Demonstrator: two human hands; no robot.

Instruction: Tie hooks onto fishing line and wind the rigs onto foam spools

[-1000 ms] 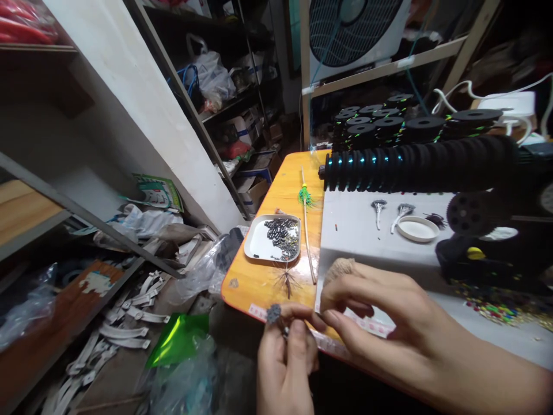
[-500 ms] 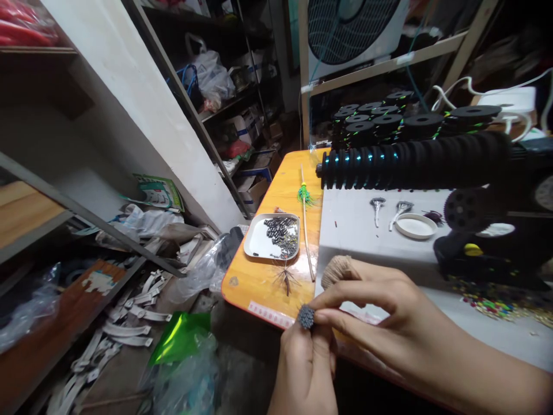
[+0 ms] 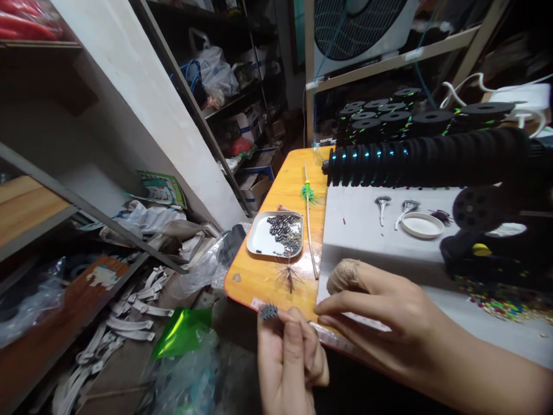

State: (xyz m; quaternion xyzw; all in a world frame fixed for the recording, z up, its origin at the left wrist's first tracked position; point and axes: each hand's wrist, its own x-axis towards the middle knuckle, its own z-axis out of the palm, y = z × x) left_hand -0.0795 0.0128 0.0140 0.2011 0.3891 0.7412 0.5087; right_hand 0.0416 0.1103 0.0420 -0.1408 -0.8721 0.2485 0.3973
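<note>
Fingers of the left hand (image 3: 287,360) pinched a small grey bristly bundle (image 3: 268,312) at the near edge of the orange table (image 3: 268,276), while the right hand (image 3: 380,311) hovered just beside it, fingertips drawn together but holding nothing visible. Beyond sat a white tray (image 3: 263,242) of dark beads (image 3: 285,230), a thin stick (image 3: 310,230) and black spools (image 3: 415,155).

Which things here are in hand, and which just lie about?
In hand: small grey bristly bundle, pinched by left hand; right hand beside it.
Lying about: white tray of dark beads, thin wooden stick, round white lid.
</note>
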